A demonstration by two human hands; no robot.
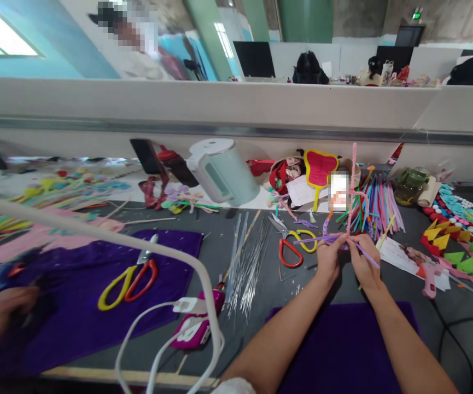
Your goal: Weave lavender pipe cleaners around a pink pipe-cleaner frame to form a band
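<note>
My left hand [328,257] is closed in a pinch on purple pipe cleaners [314,239], which stick out to its left. Close beside it, my right hand [365,261] pinches the same purple bundle, with an end running down across its fingers. A pink pipe cleaner [354,169] rises upright between my hands, and a shorter pink one bends over to the right. An orange and purple twisted piece [326,221] curves up near my left hand. Scissors [291,249] with red and yellow handles lie open left of my hands. My fingertips partly hide the join.
Metal wires [250,268] and a kettle [223,172] are to the left. Loose pipe cleaners [384,202] and a pink glue gun [428,276] lie right. A white cable [170,246] crosses the front left. Another person's hand [2,312] is at far left, near more scissors [138,273].
</note>
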